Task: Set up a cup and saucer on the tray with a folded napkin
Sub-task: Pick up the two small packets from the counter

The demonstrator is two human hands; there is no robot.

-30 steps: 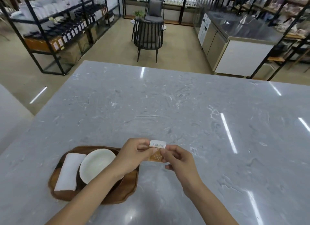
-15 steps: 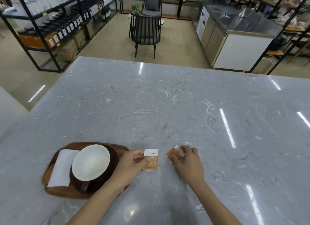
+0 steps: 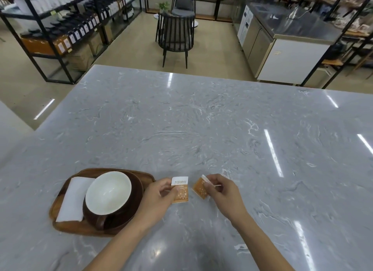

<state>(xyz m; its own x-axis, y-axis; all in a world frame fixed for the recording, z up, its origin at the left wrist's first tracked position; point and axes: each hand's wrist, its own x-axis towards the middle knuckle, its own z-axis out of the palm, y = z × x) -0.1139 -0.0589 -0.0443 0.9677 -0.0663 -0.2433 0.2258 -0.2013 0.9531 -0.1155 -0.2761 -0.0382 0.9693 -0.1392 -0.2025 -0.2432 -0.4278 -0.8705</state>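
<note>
A wooden tray (image 3: 66, 228) lies at the near left of the marble counter. On it a brown cup with a white inside (image 3: 108, 193) stands on a dark brown saucer (image 3: 135, 192), its handle towards me. A folded white napkin (image 3: 70, 200) lies along the tray's left side, touching the saucer. My left hand (image 3: 159, 194), just right of the tray, pinches an orange-and-white sugar packet (image 3: 180, 190). My right hand (image 3: 221, 192) holds a second orange packet (image 3: 199, 189) a little to the right, tilted, close above the counter.
The grey marble counter (image 3: 201, 129) stretches far ahead and to the right. Beyond its far edge stand a black chair (image 3: 175, 34), shelving with goods (image 3: 60, 32) on the left and a steel work unit (image 3: 282, 42) on the right.
The hands held the packets together in front of me; they have parted, one packet in each hand. Both hands have dropped towards the counter beside the tray.
</note>
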